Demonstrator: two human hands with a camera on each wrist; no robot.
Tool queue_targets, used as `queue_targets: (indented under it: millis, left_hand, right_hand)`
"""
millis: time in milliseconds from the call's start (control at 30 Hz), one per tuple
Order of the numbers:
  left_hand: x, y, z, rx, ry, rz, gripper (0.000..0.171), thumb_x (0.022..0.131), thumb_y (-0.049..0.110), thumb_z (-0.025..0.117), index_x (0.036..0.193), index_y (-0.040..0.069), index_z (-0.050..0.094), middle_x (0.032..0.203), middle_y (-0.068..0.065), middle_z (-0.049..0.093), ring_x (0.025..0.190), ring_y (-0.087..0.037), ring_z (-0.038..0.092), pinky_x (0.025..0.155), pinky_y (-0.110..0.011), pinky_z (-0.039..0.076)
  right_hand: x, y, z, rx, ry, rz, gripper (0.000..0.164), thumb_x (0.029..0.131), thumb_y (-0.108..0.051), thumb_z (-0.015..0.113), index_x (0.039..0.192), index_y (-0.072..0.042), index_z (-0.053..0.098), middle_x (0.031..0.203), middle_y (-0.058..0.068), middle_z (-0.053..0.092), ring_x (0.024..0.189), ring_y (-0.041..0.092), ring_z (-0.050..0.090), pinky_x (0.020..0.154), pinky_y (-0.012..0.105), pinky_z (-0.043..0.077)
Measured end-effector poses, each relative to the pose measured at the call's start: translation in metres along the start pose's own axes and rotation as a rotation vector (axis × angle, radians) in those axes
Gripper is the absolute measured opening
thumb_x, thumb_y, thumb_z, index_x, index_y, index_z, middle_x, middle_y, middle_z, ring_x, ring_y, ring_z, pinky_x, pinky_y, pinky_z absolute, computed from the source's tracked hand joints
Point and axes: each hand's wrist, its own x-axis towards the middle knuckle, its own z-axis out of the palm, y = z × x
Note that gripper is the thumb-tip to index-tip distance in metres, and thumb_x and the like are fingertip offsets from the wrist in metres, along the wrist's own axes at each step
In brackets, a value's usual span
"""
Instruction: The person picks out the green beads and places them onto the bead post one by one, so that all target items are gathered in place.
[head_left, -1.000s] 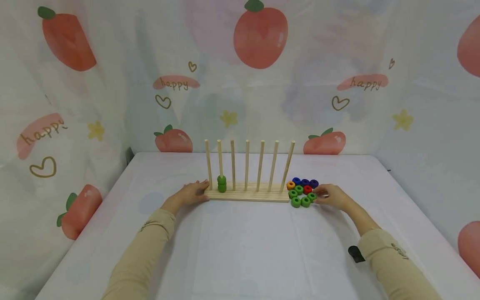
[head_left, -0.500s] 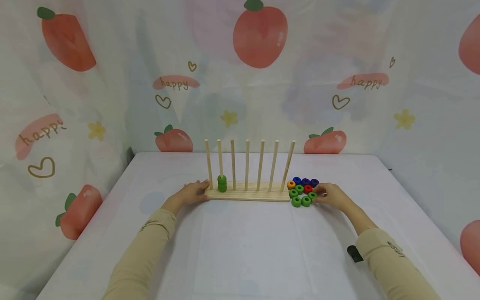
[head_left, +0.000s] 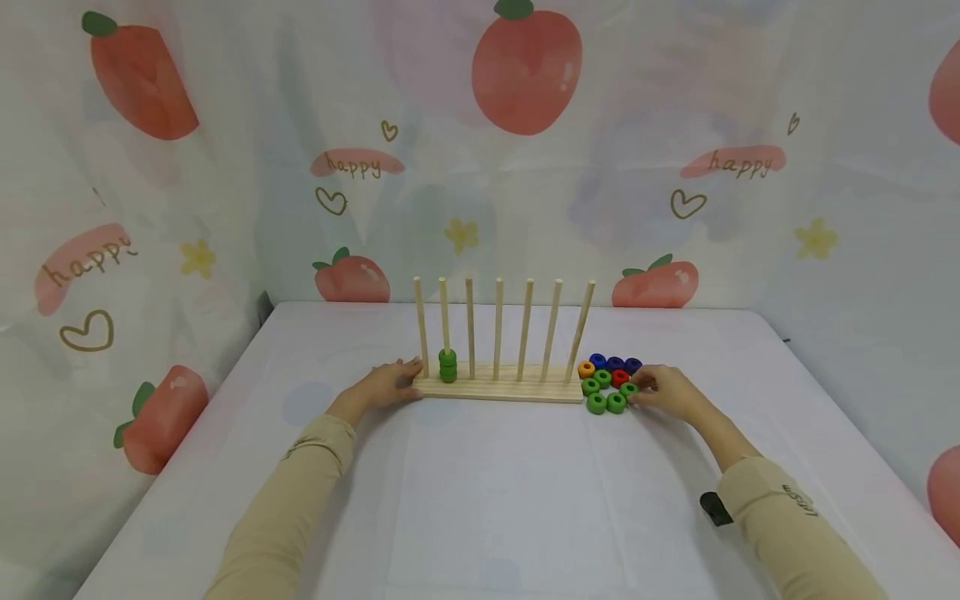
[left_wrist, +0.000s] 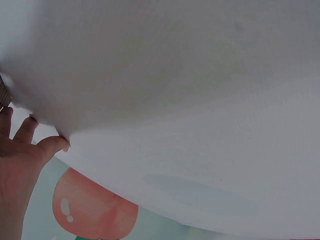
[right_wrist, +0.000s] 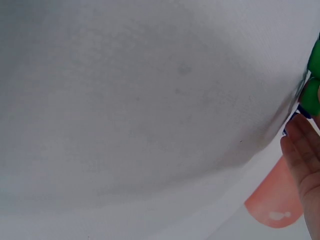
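Observation:
A wooden peg rack with several upright rods stands across the table. Green beads are stacked on its second rod from the left. My left hand holds the left end of the base, thumb at the front and a finger toward the back; in the left wrist view other fingers spread away from it. At the rack's right end lie loose beads. My right hand pinches the rightmost green bead between thumb and fingers; in the right wrist view a fingertip lies over a green bead.
Beside the right hand are a red bead, an orange bead, blue beads, dark purple beads and more green beads. A black object lies by the right sleeve. A printed cloth backdrop surrounds the table.
Both hands keep their places at the rack and the beads. The whole head view has shifted slightly; nothing else has visibly moved.

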Motion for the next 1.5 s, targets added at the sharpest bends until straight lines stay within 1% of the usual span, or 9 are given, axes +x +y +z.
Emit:
queue_targets:
  millis: [300,533,633,767,867,1167,1367,1433,1500]
  left_hand:
    - [0.000,0.000,0.000,0.003,0.000,-0.007,0.065,0.093,0.027,0.060,0.144,-0.002,0.031,0.150,-0.019,0.030,0.137,-0.048,0.027,0.104,-0.072,0.018]
    - [0.001,0.002,-0.001,0.018,-0.004,0.005,0.066,0.093,0.028,0.059,0.144,-0.002,0.032,0.150,-0.019,0.031,0.136,-0.048,0.027,0.103,-0.072,0.018]
    - [0.001,0.003,-0.002,0.017,-0.007,-0.004,0.066,0.093,0.028,0.059,0.144,-0.002,0.031,0.150,-0.020,0.030,0.136,-0.048,0.027,0.104,-0.071,0.018]
    - [0.000,0.003,-0.004,0.007,-0.005,-0.006,0.066,0.093,0.027,0.059,0.144,-0.003,0.031,0.150,-0.020,0.030,0.136,-0.048,0.027,0.105,-0.070,0.017]
    - [-0.001,0.003,-0.004,0.006,-0.002,0.004,0.065,0.093,0.027,0.060,0.143,-0.004,0.032,0.149,-0.021,0.031,0.136,-0.049,0.027,0.105,-0.071,0.018]
    - [0.001,-0.003,-0.002,0.013,0.006,0.023,0.067,0.092,0.030,0.060,0.144,-0.003,0.032,0.149,-0.021,0.031,0.135,-0.050,0.028,0.101,-0.074,0.018]
    - [0.001,0.000,-0.001,0.009,-0.001,0.035,0.067,0.092,0.029,0.061,0.143,-0.004,0.032,0.148,-0.022,0.032,0.134,-0.052,0.028,0.100,-0.075,0.019]
    - [0.003,-0.003,0.000,-0.007,-0.002,0.030,0.069,0.091,0.031,0.061,0.143,-0.003,0.032,0.148,-0.021,0.032,0.134,-0.052,0.028,0.100,-0.076,0.018]
    - [0.007,-0.012,0.003,-0.024,0.002,0.030,0.072,0.090,0.038,0.061,0.145,0.001,0.032,0.150,-0.019,0.032,0.135,-0.051,0.027,0.100,-0.076,0.016]
  right_hand:
    - [-0.002,0.001,-0.001,0.000,0.036,-0.020,0.029,0.085,-0.015,0.069,0.104,0.007,0.063,0.103,0.025,0.066,0.100,0.041,0.060,0.091,0.054,0.047]
    - [-0.004,-0.002,-0.002,0.036,0.086,-0.051,0.027,0.086,-0.011,0.067,0.104,0.008,0.063,0.102,0.024,0.066,0.100,0.041,0.061,0.090,0.053,0.048]
    - [-0.005,-0.005,-0.003,0.043,0.115,-0.081,0.025,0.086,-0.009,0.067,0.105,0.009,0.062,0.101,0.024,0.066,0.099,0.041,0.062,0.089,0.052,0.049]
    - [-0.006,-0.011,-0.004,0.058,0.138,-0.092,0.027,0.087,-0.008,0.066,0.106,0.010,0.061,0.102,0.025,0.066,0.097,0.040,0.062,0.088,0.052,0.050]
    - [-0.007,-0.015,-0.003,0.063,0.155,-0.101,0.028,0.087,-0.009,0.067,0.107,0.009,0.061,0.102,0.025,0.066,0.097,0.039,0.064,0.087,0.050,0.051]
    - [-0.006,-0.030,-0.001,0.074,0.196,-0.176,0.027,0.085,-0.006,0.068,0.107,0.008,0.062,0.100,0.023,0.067,0.094,0.036,0.065,0.085,0.047,0.052]
    - [-0.008,-0.040,0.002,0.086,0.216,-0.219,0.029,0.083,-0.002,0.068,0.110,0.008,0.061,0.102,0.023,0.068,0.091,0.034,0.066,0.084,0.048,0.053]
    - [-0.007,-0.045,0.002,0.087,0.226,-0.248,0.030,0.082,-0.001,0.069,0.110,0.008,0.062,0.102,0.022,0.068,0.090,0.033,0.067,0.083,0.049,0.053]
    - [-0.006,-0.049,0.002,0.089,0.231,-0.275,0.030,0.082,-0.001,0.070,0.109,0.007,0.062,0.101,0.021,0.069,0.089,0.032,0.067,0.083,0.048,0.053]
